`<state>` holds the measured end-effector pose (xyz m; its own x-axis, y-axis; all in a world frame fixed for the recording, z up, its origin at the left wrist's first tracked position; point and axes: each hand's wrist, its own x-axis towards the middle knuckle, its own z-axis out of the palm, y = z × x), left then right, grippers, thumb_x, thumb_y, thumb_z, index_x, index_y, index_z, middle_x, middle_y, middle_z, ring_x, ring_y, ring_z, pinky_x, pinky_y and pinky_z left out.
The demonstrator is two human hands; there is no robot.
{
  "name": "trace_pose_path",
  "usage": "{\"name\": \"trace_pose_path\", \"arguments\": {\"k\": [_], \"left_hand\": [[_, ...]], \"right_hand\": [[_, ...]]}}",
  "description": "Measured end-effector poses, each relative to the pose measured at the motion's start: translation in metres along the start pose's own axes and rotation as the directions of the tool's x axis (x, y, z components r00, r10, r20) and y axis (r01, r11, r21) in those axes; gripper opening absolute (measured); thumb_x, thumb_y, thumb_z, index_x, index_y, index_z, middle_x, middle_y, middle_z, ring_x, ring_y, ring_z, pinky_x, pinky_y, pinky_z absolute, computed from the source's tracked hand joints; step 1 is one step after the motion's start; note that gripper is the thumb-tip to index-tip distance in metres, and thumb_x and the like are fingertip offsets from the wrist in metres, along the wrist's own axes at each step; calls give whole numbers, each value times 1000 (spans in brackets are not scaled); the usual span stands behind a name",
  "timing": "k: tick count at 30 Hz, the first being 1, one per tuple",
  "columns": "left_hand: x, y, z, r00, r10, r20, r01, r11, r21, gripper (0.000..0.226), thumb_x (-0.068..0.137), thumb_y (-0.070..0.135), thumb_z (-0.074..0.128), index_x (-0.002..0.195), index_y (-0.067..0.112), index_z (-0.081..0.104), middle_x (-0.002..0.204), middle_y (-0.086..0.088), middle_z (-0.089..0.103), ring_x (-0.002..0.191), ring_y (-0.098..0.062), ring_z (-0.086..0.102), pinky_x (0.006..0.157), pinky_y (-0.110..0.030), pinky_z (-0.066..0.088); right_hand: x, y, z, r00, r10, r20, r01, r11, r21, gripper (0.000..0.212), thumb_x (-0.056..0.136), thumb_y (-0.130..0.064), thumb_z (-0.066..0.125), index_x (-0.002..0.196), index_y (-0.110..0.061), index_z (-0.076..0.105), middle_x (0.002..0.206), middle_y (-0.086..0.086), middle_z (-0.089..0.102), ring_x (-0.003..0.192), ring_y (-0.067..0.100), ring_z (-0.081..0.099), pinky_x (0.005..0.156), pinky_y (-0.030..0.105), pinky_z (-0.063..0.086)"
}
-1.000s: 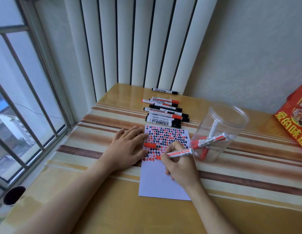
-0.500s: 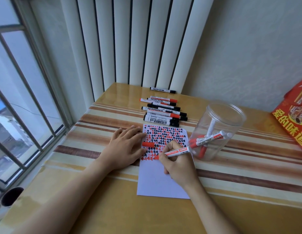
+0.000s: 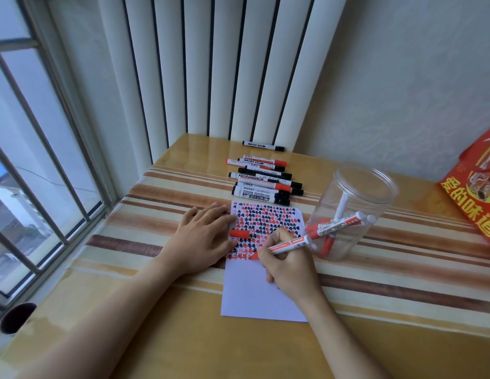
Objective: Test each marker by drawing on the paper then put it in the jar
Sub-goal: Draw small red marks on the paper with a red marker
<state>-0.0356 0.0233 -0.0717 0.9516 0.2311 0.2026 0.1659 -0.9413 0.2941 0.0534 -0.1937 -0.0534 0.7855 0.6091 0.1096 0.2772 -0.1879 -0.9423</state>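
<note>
Right hand: the right hand (image 3: pixel 289 265) held a red marker (image 3: pixel 289 245) in a writing grip, with fingers curled around its barrel. The red tip touched the paper (image 3: pixel 261 298) at the lower edge of the drawn marks.
Left hand: the left hand (image 3: pixel 202 237) lay flat with straight fingers, pressing the left edge of the paper and holding nothing.
Cap: a red cap (image 3: pixel 239 233) lay on the paper, just beside the left fingertips.
Paper: its upper half was covered with small red and black marks; the lower half was blank.
Jar: the clear jar (image 3: pixel 353 212) stood right of the paper, with some red markers inside.
Other markers: a row of markers (image 3: pixel 263 184) lay on the table (image 3: pixel 402 310) behind the paper.
</note>
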Motion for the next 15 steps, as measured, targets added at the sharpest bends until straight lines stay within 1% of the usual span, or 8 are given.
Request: {"name": "trace_pose_path", "arguments": {"k": [2,6,9,13,15], "left_hand": [[0,0,0,1000,-1,4,1,1000,3,71,89,76,22,150,42,34,163,12,26,153,-7,9,124,-46,4],[-1,1,-1,1000,0,0,0,1000,-14,69,89,75,23,150,44,35,162,12,27,153,-8,9,124,-45,3],[-2,4,-4,999,17,-38,-19,998,-55,63,89,73,27,146,48,39,159,12,32,152,-9,13,123,-47,7],[-2,8,-7,992,72,-106,-81,993,-82,50,91,68,40,134,49,55,152,16,42,149,-6,22,121,-52,13],[-2,9,-7,985,89,-149,-104,989,-103,38,91,59,54,125,45,65,144,15,51,145,-7,32,120,-51,17]], "right_hand": [[1,0,0,1000,-7,-19,7,1000,0,18,88,-23,66,75,-26,54,49,2,56,39,15,54,40,19,37],[1,3,0,1000,-11,-22,10,1000,-7,23,93,-16,67,77,-26,53,51,-1,57,40,13,55,39,20,39],[1,2,0,1000,-5,-9,5,1000,-8,19,88,-21,66,74,-25,52,49,1,55,39,15,54,39,19,37],[3,3,0,1000,14,5,-14,1000,7,17,81,-26,63,70,-26,50,49,4,52,38,19,52,41,21,37],[3,4,0,1000,14,6,-14,1000,20,16,80,-27,63,71,-26,50,50,4,53,38,19,52,42,22,37]]}}
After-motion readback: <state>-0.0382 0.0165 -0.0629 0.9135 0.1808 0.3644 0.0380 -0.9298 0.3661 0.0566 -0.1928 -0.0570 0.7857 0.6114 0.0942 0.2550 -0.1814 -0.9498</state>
